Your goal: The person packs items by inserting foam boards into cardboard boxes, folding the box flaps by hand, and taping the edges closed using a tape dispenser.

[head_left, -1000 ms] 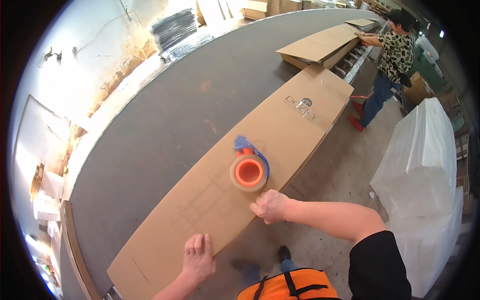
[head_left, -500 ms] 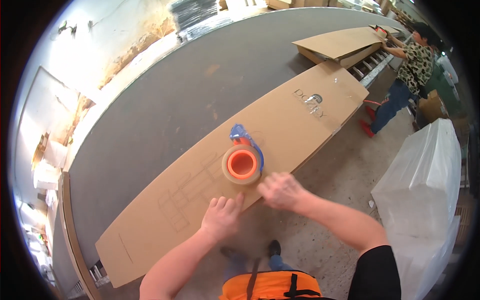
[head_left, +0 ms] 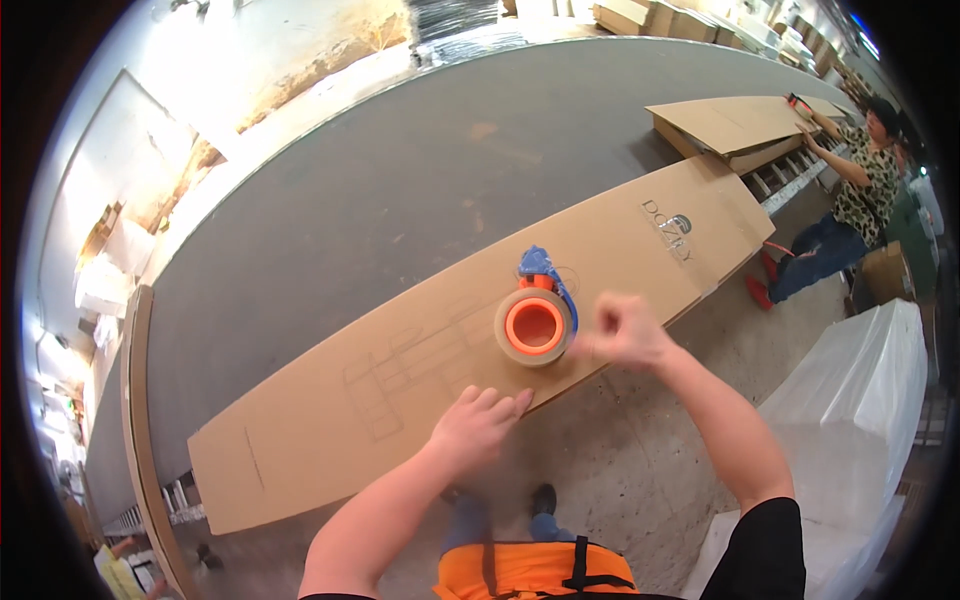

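Note:
A long, flat brown cardboard box [head_left: 300,420] lies along the grey table. A tape dispenser [head_left: 535,330] with a blue body and an orange hub lies on its side on top, holding a roll of tape. My left hand [head_left: 478,428] is at the box's near edge, fingers curled over the top and thumb by the rim. Just right of the dispenser is my right hand [head_left: 628,332], blurred, its fingers curled in and one digit reaching toward the roll. Whether anything is pinched in it cannot be seen.
At the far right, a co-worker [head_left: 865,190] in a camouflage top handles another cardboard box [head_left: 740,115], a red tool in hand. Plastic-wrapped white goods [head_left: 840,390] stand to my right. Black-wrapped stacks [head_left: 455,30] are behind the table [head_left: 400,180].
My right hand has risen from the box's near edge to beside the dispenser. My left hand stays near the same edge. The whole view has shifted, and the co-worker's arms have moved.

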Motion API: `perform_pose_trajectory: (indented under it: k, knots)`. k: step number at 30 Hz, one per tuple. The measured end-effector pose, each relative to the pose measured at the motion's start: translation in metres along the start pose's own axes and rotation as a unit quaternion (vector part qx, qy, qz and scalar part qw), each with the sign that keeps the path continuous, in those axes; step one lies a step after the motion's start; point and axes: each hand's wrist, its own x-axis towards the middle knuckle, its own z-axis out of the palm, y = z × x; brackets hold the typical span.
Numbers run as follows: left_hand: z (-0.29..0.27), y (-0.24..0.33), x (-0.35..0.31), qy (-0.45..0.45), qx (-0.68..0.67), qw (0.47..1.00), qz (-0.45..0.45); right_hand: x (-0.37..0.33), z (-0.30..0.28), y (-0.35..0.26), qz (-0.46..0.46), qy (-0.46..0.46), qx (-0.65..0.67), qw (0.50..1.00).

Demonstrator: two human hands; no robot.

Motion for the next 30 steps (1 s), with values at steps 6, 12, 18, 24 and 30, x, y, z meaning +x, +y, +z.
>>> perform_pose_trajectory:
  k: [6,12,18,24,30]
  knots:
    - [0.008,0.009,0.005,-0.001,0.006,1.0,-0.009,0.07,0.036,-0.009,0.119,-0.012,-0.012,0.993]
    - [-0.005,0.014,0.005,-0.133,0.007,0.99,-0.037,0.022,0.001,-0.053,0.164,-0.028,0.283,0.944]
    - [0.004,0.012,-0.008,-0.012,0.006,1.0,-0.015,-0.01,-0.002,-0.08,-0.048,0.154,-0.154,0.975]
    - [-0.007,0.02,0.0,-0.148,0.025,0.988,-0.037,0.0,0.01,-0.081,0.024,-0.047,-0.316,0.947]
    - [0.001,0.02,-0.004,-0.06,0.015,0.998,-0.025,-0.011,0.01,-0.072,0.056,-0.098,-0.319,0.941]
